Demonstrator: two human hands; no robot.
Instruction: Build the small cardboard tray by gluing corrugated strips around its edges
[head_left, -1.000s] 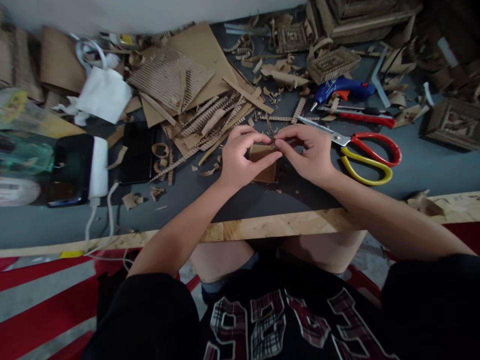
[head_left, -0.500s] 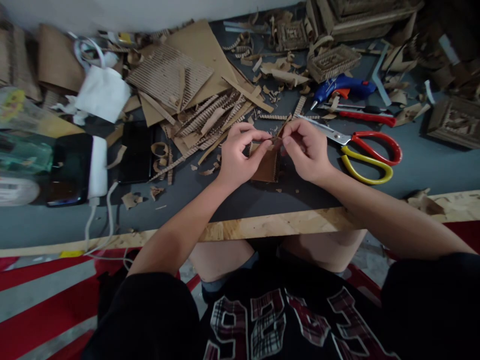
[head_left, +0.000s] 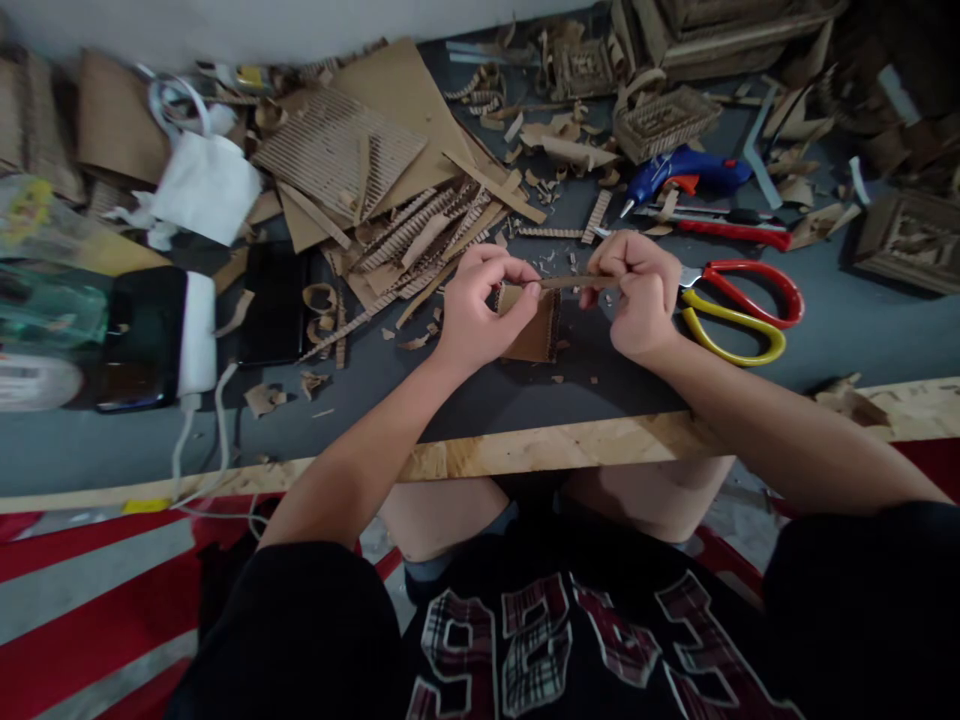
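Note:
A thin brown cardboard strip (head_left: 576,282) is stretched level between my two hands. My left hand (head_left: 487,305) pinches its left end between thumb and fingertips. Around its right end, the fingers of my right hand (head_left: 640,292) are closed. Just below the strip a small square cardboard piece (head_left: 531,330) with corrugated edges lies on the dark table, its upper left partly covered by my left hand. Scissors (head_left: 739,310) with one red and one yellow handle lie beside my right hand, which hides most of their blades.
Corrugated strips (head_left: 424,235) and cardboard sheets (head_left: 405,110) are piled behind my left hand. A blue glue gun (head_left: 686,175) and a red-handled cutter (head_left: 735,232) lie beyond the scissors. At left are a black phone (head_left: 270,305) and a white cable (head_left: 221,420).
My right hand has moved right and closed around the strip's end, and the strip now runs level between my hands. My left hand has barely moved.

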